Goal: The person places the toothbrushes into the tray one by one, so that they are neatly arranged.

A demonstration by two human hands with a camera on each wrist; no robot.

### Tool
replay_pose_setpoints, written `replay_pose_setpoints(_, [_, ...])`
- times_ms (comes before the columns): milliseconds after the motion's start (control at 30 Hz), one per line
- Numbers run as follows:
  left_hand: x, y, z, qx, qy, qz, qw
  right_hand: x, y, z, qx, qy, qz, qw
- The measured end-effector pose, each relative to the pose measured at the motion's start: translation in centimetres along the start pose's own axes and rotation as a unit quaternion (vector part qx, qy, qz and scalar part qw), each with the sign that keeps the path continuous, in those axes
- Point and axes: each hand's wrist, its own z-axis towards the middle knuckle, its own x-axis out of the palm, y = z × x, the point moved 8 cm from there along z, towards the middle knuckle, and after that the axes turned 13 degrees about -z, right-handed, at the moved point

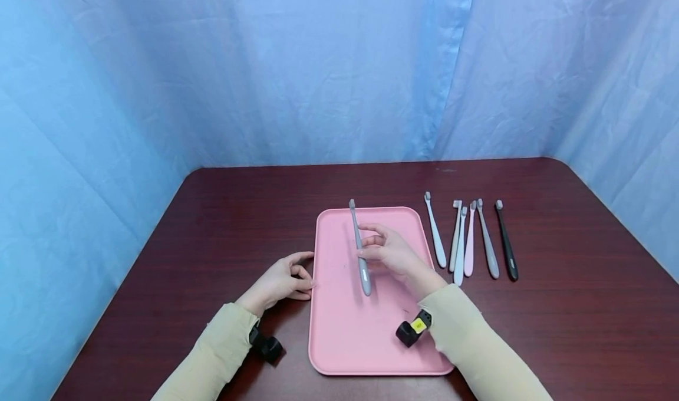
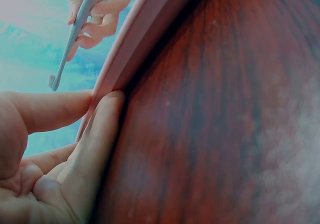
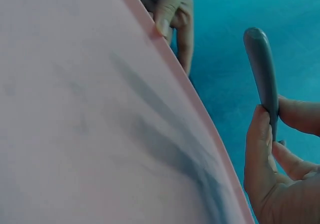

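Observation:
My right hand (image 1: 391, 251) pinches a grey toothbrush (image 1: 364, 274) by its handle, over the pink tray (image 1: 339, 342). The brush head points away, toward the tray's far edge. In the right wrist view, the handle's rounded end (image 3: 260, 49) sticks up past the thumb and fingers, and shadows fall on the tray floor. At the tray's left side, my left hand (image 1: 279, 282) holds the rim between thumb and fingers. The left wrist view shows those fingertips (image 2: 112, 100) against the rim, with the toothbrush (image 2: 75, 31) beyond.
To the right of the tray, several toothbrushes lie on the dark wooden table (image 1: 239, 212): a pale one (image 1: 436, 236), a pink one (image 1: 470, 242), a grey one (image 1: 489, 247) and a black one (image 1: 507, 245) among them. Blue curtains (image 1: 339, 71) surround the table.

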Motion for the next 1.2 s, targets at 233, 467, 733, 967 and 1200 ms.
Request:
replay_pose_setpoints(233, [0.0,-0.2,0.0,0.004,-0.002,-0.001,1.0,2.4,-0.5,0.7,0.016,-0.007,-0.011,1.0])
replay_pose_setpoints(467, [0.0,0.1,0.0,0.002,-0.012,-0.002,0.9999,4.1,-0.8,0.8,0.052,-0.021,-0.023,0.998])
replay_pose_setpoints(733, [-0.1,0.1,0.1,0.003,-0.01,-0.003,0.9999,5.2,-0.9,1.1,0.057,-0.053,-0.067,0.995])
replay_pose_setpoints(967, [-0.1,0.0,0.0,0.005,-0.008,-0.001,1.0,5.7,0.0,1.3,0.034,-0.091,-0.165,0.982])
replay_pose_setpoints(1200, [0.0,0.0,0.0,0.002,-0.006,-0.002,1.0,6.0,0.7,1.2,0.015,-0.096,-0.23,0.968])
